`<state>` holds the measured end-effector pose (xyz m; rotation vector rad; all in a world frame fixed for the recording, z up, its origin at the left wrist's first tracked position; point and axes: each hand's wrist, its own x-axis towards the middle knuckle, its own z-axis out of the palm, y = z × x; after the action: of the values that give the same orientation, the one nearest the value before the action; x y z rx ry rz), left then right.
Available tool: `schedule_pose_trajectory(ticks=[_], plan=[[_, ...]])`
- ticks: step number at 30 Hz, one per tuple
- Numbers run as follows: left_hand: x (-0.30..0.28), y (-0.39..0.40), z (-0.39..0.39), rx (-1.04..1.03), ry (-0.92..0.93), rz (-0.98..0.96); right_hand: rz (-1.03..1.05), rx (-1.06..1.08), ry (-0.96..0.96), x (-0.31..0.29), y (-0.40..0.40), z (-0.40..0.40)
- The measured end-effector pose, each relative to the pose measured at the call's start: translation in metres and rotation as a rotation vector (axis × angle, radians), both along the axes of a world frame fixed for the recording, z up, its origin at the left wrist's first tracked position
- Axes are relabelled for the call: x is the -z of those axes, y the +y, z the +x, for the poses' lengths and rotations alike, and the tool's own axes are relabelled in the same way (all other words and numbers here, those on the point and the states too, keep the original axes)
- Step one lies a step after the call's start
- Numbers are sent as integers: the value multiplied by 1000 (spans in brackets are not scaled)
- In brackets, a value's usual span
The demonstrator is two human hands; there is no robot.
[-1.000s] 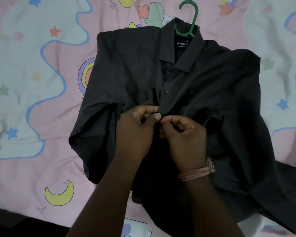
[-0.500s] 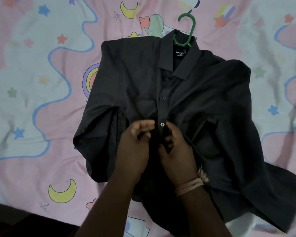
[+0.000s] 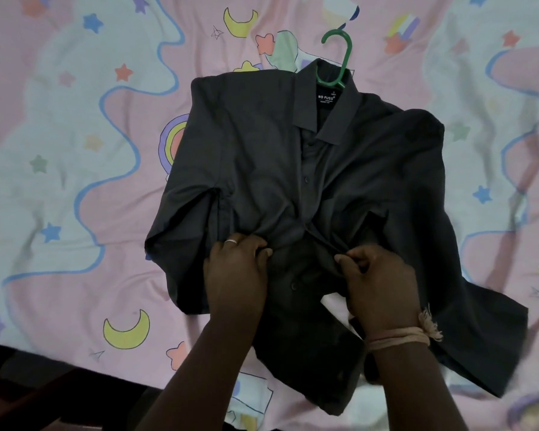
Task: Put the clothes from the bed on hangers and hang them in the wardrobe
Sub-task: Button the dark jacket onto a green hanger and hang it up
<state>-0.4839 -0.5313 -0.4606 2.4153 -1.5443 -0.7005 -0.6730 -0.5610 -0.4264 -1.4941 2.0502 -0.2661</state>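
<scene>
A dark grey collared shirt (image 3: pixel 371 169) lies face up on the bed, buttoned in its upper part. A green hanger (image 3: pixel 339 59) sits inside it, its hook sticking out past the collar. My left hand (image 3: pixel 235 269) grips the left front panel of the shirt near its lower middle. My right hand (image 3: pixel 380 284), with a pink band at the wrist, pinches the right front edge. Between the two hands the shirt's front is parted and one button shows.
The bed sheet (image 3: pixel 84 157) is pink and pale blue with moons, stars and rainbows, and it fills the view. The bed's near edge and dark floor (image 3: pixel 28 396) show at the bottom left. No wardrobe is in view.
My hands, which were together at one button on the placket, have moved down and apart, each taking one front edge of the shirt. The view has shifted slightly.
</scene>
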Motion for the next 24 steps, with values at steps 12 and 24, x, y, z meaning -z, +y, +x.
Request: schedule_pose_trajectory(ticks=[12,24], plan=[[-55,2,4,-201,486,2,35,-118,-353,-40,6,35],[-72,5,-14,-413,677,-41,-234,-45,-326,-30,16,61]])
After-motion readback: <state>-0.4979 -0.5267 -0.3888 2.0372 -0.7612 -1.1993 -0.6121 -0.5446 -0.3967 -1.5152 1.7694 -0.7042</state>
